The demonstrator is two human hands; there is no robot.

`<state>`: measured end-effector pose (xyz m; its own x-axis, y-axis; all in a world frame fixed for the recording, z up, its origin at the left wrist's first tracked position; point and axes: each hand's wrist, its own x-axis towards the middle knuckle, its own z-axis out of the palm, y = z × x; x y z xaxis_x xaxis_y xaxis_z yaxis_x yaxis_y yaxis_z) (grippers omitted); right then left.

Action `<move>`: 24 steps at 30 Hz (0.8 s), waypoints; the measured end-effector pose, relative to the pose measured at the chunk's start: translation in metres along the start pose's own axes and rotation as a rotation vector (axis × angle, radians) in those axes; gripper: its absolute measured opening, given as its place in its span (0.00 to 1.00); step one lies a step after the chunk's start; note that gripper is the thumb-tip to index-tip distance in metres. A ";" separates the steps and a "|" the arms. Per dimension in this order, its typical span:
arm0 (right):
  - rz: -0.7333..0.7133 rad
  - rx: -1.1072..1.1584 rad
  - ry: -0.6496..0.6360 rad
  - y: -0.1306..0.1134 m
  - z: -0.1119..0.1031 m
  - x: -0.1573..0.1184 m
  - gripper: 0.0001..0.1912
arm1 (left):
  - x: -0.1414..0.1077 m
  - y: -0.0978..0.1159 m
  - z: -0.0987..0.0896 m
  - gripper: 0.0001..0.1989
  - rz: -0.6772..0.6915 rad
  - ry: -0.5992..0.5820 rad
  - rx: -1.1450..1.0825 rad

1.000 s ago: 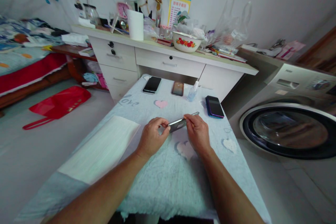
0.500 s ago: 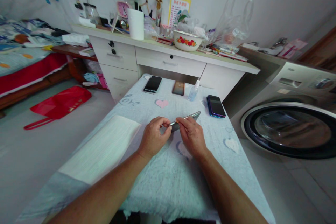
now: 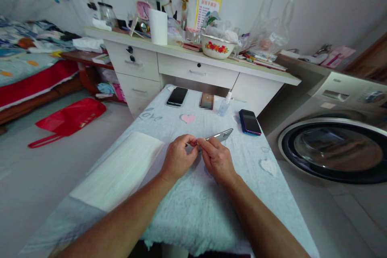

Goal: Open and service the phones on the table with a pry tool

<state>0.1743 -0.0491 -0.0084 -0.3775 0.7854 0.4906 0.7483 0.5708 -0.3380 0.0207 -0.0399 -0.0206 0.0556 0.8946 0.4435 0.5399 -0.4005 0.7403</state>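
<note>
Over the middle of the cloth-covered table [image 3: 181, 193], a silver-edged phone [image 3: 223, 134] is held tilted, its far end pointing up to the right. My left hand [image 3: 179, 157] is closed on the phone's near end, thumb and fingers pinching it. My right hand [image 3: 218, 159] is closed too, its fingertips pressed to the edge close beside the left fingertips. Whether the right fingers pinch something small there is hidden. A folded white cloth or paper [image 3: 119, 171] lies left of my left hand.
Farther back on the table lie a black phone [image 3: 177, 96], a small pixelated item [image 3: 207, 100], a clear spray bottle [image 3: 224, 105] and a dark phone with a blue edge [image 3: 250, 122]. A washing machine [image 3: 341, 100] stands right; a red bag [image 3: 71, 117] lies on the floor.
My right hand has slid left along the phone's edge towards my left fingertips, uncovering more of the far end. My left hand keeps its grip.
</note>
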 end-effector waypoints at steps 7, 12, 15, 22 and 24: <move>0.028 -0.010 0.039 0.004 -0.003 0.000 0.13 | 0.001 0.000 0.000 0.02 0.011 0.005 0.005; 0.062 -0.013 0.062 0.008 -0.005 0.001 0.13 | 0.001 -0.003 0.001 0.02 0.007 0.011 -0.001; 0.047 -0.019 0.049 0.005 -0.004 0.000 0.13 | 0.001 -0.002 0.001 0.02 0.008 0.008 0.000; -0.022 -0.044 -0.018 -0.002 -0.001 -0.001 0.14 | 0.002 0.002 -0.002 0.02 -0.002 0.002 -0.012; -0.034 -0.059 -0.014 -0.002 0.000 -0.001 0.15 | 0.002 0.002 -0.002 0.03 -0.010 0.001 -0.020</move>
<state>0.1732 -0.0514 -0.0084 -0.4103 0.7693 0.4897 0.7657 0.5823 -0.2732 0.0199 -0.0392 -0.0170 0.0491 0.8983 0.4367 0.5237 -0.3955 0.7545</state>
